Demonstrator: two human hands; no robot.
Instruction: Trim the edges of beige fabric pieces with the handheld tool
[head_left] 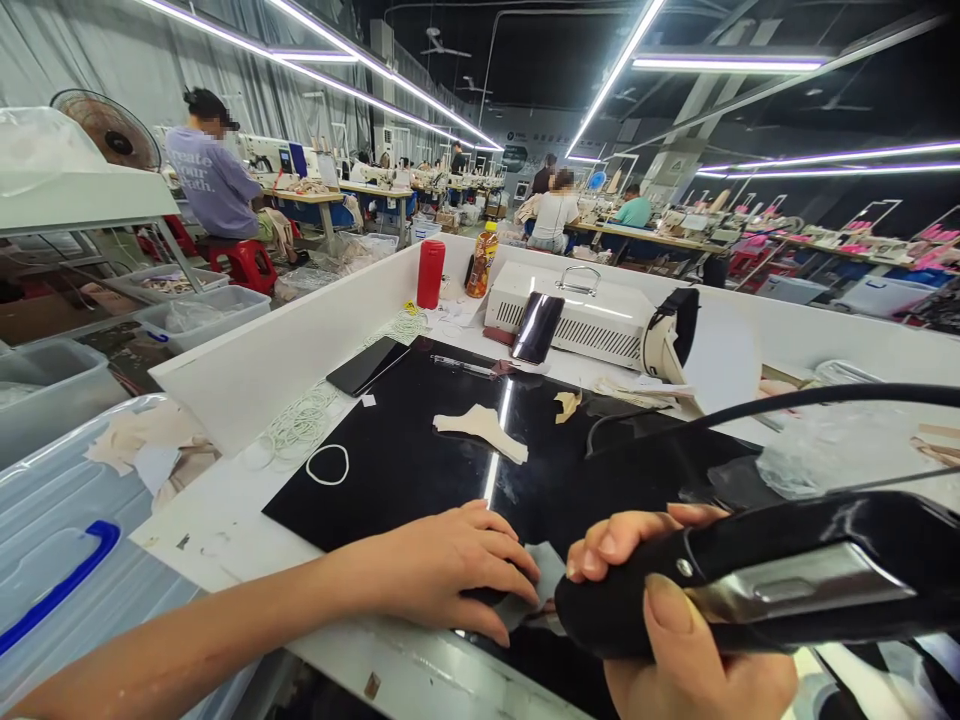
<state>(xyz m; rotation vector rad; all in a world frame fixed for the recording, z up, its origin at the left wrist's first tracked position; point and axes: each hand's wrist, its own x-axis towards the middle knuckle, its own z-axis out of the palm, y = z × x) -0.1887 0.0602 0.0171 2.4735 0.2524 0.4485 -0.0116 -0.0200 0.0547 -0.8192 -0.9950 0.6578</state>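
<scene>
My right hand is wrapped round the handle of a black hand iron whose nose rests on a small grey fabric piece at the near edge of a glossy black mat. My left hand lies flat on that fabric beside the iron's tip, fingers pressing it down. A black cord runs from the iron off to the right. A beige cut fabric piece lies further back on the mat.
White elastic loops and cord lie left of the mat. A phone, red bottle, orange bottle and white machine stand behind. Clear plastic bins sit left. Other people work at distant tables.
</scene>
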